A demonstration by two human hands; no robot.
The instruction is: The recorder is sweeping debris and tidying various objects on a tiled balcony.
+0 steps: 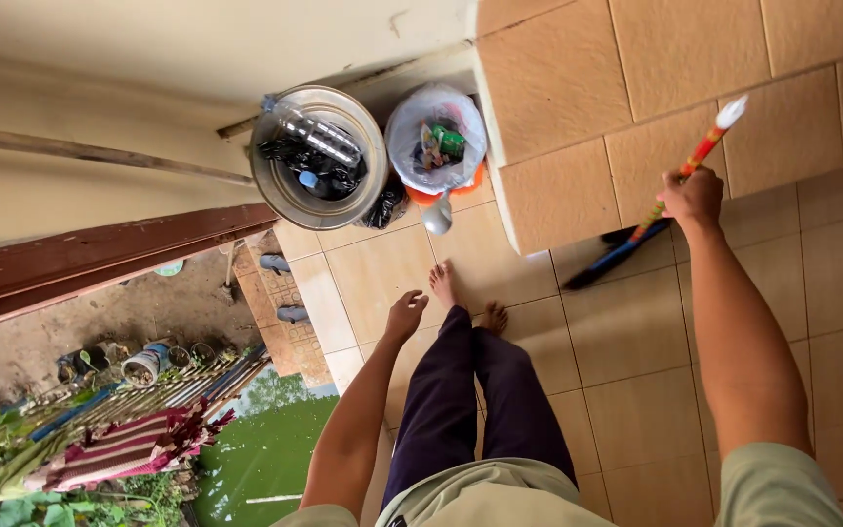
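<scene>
The right hand (692,198) grips a broom handle (700,156) that slants down-left to the dark broom head (605,260) on the tiled floor (636,390), seemingly touching it. The left hand (405,316) hangs empty, loosely curled, nearer the metal bin (285,185) and bagged rubbish (436,141) ahead.

A single camera sits on the person's head and looks almost straight down the body, past dark trousers to bare feet on the beige tiled floor (636,390). Both outstretched arms enter from the bottom edge, near the lens. The floor and the round metal bin (319,156) by the wall lie farther off. There is no second view.
</scene>
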